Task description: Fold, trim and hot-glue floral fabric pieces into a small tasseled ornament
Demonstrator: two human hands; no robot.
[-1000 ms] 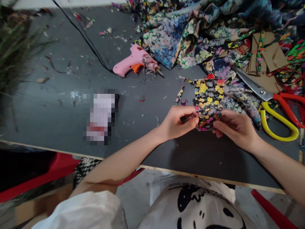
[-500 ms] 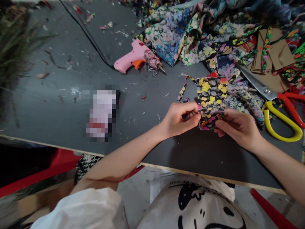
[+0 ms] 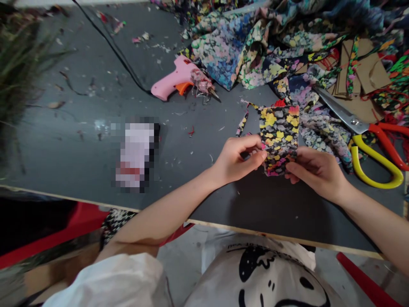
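Note:
A small rectangular piece of floral fabric (image 3: 279,135), black with yellow, pink and grey flowers, is held upright between my two hands above the table. My left hand (image 3: 242,157) pinches its lower left edge between thumb and fingers. On the other side, my right hand (image 3: 315,171) grips the lower right corner, thumb in front and fingers partly hidden behind. A thin fabric strip (image 3: 243,121) lies just left of the piece. Whether anything stiff is inside the fabric cannot be seen.
A pink glue gun (image 3: 175,79) with a black cord lies behind my left hand. Scissors (image 3: 354,123) with red and yellow handles rest at the right, near cardboard pieces (image 3: 372,72) and heaped floral cloth (image 3: 217,55). A pixelated phone (image 3: 136,153) sits at the left; dry grass (image 3: 19,72) beyond.
The view has shifted slightly, so most things on the table appear a little further left. Both hands keep the same grip on the fabric piece.

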